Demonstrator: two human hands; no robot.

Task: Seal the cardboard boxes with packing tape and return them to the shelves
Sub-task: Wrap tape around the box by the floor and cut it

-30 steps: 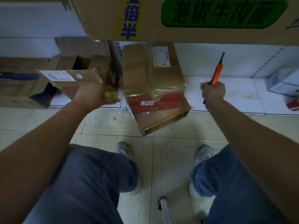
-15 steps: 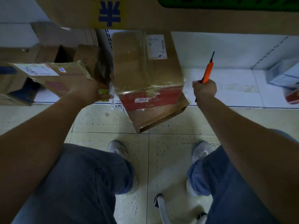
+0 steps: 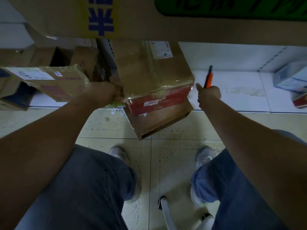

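Cardboard fills the upper half of the view: a small brown cardboard box with a white address label (image 3: pixel 49 80) sits at 10 o'clock on the low white shelf (image 3: pixel 240 93), its near right corner under the left hand (image 3: pixel 106 94), whose fingers curl over that corner and grip it. Just to its right, touching the knuckles, stands the tape-wrapped brown box with a red front band (image 3: pixel 154 80), resting on a flattened brown cardboard sheet (image 3: pixel 159 120) whose corner overhangs the shelf edge toward 6 o'clock. At 1 o'clock the right hand (image 3: pixel 209 95) is closed round an orange utility knife (image 3: pixel 208 78), its tip pointing up toward 12 o'clock, just beside the taped box but apart from it. Open shelf room lies to the right of that hand, up to a pale blue-white carton (image 3: pixel 292 77) at 3 o'clock; an open brown box (image 3: pixel 59 55) crowds the back at 11 o'clock. A large printed brown carton (image 3: pixel 149 17) spans the top at 12 o'clock. Compared with 1 second ago, the left hand and its small box have come rightward, closing the gap to the taped box, while the right hand keeps the knife raised in much the same place.
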